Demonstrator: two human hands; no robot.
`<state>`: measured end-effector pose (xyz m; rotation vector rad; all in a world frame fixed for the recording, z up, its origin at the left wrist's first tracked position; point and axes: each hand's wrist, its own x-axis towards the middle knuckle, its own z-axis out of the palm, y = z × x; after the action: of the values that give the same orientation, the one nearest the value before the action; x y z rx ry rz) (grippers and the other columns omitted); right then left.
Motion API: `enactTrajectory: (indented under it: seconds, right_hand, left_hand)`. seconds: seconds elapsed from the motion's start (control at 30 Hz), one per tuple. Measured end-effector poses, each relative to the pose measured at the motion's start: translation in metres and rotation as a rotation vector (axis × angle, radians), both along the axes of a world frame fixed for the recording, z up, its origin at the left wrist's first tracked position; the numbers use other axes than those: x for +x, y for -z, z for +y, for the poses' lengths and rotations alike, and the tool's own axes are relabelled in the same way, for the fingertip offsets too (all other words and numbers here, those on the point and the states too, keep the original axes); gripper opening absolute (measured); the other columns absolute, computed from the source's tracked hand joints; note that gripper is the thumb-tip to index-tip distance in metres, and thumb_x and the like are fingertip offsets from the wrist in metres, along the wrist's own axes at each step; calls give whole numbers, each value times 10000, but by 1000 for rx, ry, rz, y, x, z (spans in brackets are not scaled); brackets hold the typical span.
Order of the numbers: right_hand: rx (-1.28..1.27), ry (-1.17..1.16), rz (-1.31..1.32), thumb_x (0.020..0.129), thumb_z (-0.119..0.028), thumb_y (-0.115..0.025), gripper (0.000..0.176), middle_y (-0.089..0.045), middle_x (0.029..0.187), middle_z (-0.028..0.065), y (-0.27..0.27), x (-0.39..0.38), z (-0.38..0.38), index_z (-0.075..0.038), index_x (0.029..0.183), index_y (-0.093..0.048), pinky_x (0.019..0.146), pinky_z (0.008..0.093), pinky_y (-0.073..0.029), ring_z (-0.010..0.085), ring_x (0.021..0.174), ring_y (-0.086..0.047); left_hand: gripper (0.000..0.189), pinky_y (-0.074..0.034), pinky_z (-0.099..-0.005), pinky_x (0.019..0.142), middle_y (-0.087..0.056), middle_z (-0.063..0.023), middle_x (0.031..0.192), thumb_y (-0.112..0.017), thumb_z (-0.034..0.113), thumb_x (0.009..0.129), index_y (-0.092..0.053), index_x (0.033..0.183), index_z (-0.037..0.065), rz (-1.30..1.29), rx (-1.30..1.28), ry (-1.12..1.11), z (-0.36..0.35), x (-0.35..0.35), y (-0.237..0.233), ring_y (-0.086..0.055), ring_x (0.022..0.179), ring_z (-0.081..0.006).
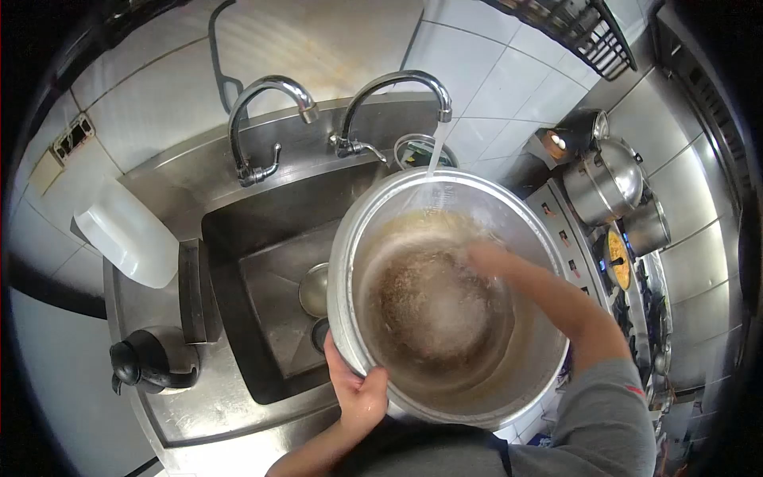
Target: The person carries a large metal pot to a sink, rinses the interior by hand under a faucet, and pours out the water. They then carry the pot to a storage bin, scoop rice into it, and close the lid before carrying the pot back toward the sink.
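A large metal pot is tilted over the right side of the sink, its open mouth facing me. My left hand grips the pot's near left rim, thumb over the edge. Inside the pot is my right hand, near the inner wall and smeared by motion; I cannot make out its fingers or whether it holds anything. Water runs from the right faucet into the pot. The bottom looks brown and cloudy, with wet residue.
The metal sink holds a round metal bowl. A second faucet stands left. On the counter are a white container and a dark kettle. A stove with pots and a pan of yellow food lies right.
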<state>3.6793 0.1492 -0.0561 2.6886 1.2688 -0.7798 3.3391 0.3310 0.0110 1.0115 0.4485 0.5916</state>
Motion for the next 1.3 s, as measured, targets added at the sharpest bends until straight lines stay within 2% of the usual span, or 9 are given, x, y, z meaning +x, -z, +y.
enactTrajectory:
  seconds: [0.13, 0.27, 0.33, 0.57, 0.77, 0.87, 1.03, 1.17, 1.3]
  right_hand:
    - [-342, -33, 292, 709, -144, -604, 291, -589, 922, 226, -30, -109, -51, 15, 951, -574, 766, 423, -467, 371, 870, -585]
    - [-34, -408, 75, 815, -135, -495, 207, -570, 938, 224, -32, -198, 44, 14, 945, -554, 763, 428, -472, 343, 879, -587]
    - [65, 116, 284, 815, -133, -490, 186, -577, 907, 215, -16, -147, 90, 15, 877, -583, 731, 411, -480, 331, 840, -589]
    - [-162, -368, 121, 810, -130, -488, 180, -586, 931, 195, 7, -91, -48, -17, 885, -607, 770, 436, -467, 343, 839, -581]
    - [49, -708, -141, 768, -116, -497, 239, -592, 957, 181, 20, -209, 88, 27, 938, -585, 632, 382, -532, 317, 771, -629]
    - [389, -128, 16, 807, -132, -465, 236, -595, 943, 212, -13, -134, 145, 7, 906, -628, 748, 361, -506, 306, 868, -607]
    - [-139, -464, -152, 732, -90, -584, 153, -617, 946, 187, -17, 5, 32, 11, 839, -626, 705, 415, -484, 323, 842, -594]
    - [-371, -332, 219, 698, -156, -585, 208, -584, 679, 240, 3, -66, -82, 48, 690, -624, 601, 436, -449, 348, 687, -594]
    - [-260, -200, 404, 749, -113, -540, 195, -624, 810, 243, -18, -213, -2, 41, 815, -641, 627, 440, -497, 347, 754, -632]
  left_hand:
    - [752, -300, -306, 978, -419, -137, 1204, -434, -103, 630, -180, 1334, -29, -5, -24, -52, -4, 2, 3, -423, 1118, -207]
    - [742, -300, -296, 974, -422, -134, 1196, -431, -106, 635, -186, 1332, -36, 33, -50, -15, -3, 0, 0, -426, 1110, -201]
    - [785, -319, -315, 969, -427, -157, 1210, -470, -57, 613, -178, 1341, -52, 52, 36, -15, -2, 1, 3, -446, 1095, -226]
    - [756, -300, -314, 989, -415, -145, 1222, -433, -107, 640, -154, 1339, -41, 12, -31, -39, -5, 0, 2, -418, 1139, -214]
    - [823, -336, -319, 963, -432, -164, 1224, -496, -41, 601, -163, 1354, -48, 10, -14, -69, -6, 1, 5, -454, 1105, -240]
    - [819, -338, -322, 964, -432, -165, 1225, -493, -44, 605, -162, 1354, -48, 33, 4, -34, -3, 1, 3, -454, 1106, -240]
    - [790, -339, -319, 960, -440, -161, 1214, -488, -44, 607, -192, 1339, -55, 31, -13, -56, -4, 0, 2, -454, 1104, -237]
    - [755, -310, -317, 980, -422, -157, 1225, -450, -78, 623, -196, 1333, -47, -23, -55, -76, -6, 3, 5, -434, 1122, -231]
    - [734, -308, -314, 982, -416, -150, 1225, -433, -84, 636, -208, 1333, -39, 13, -89, -85, -9, 1, 6, -431, 1124, -227]
